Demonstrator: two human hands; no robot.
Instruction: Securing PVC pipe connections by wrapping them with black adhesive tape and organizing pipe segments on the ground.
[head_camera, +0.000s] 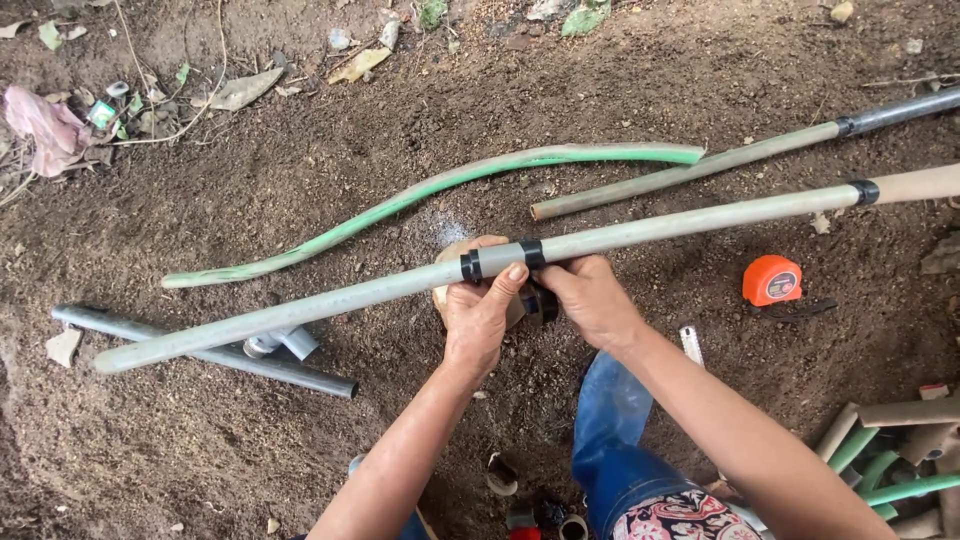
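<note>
Pinching the stiff, light pipe (400, 290) at its black-banded joint (502, 258), left hand (478, 318) at seven o'clock, right hand (590, 300) at five.

- Left hand (478, 312) and right hand (590, 300) grip a long grey pipe (330, 305) at its black-banded joint (500, 259), above bare soil
- Green hose (420, 195) lies beyond, curved
- Orange tape measure (771, 281) on the ground, right of the hands
- Dark grey pipe (215, 355) lower left, under the long one
</note>
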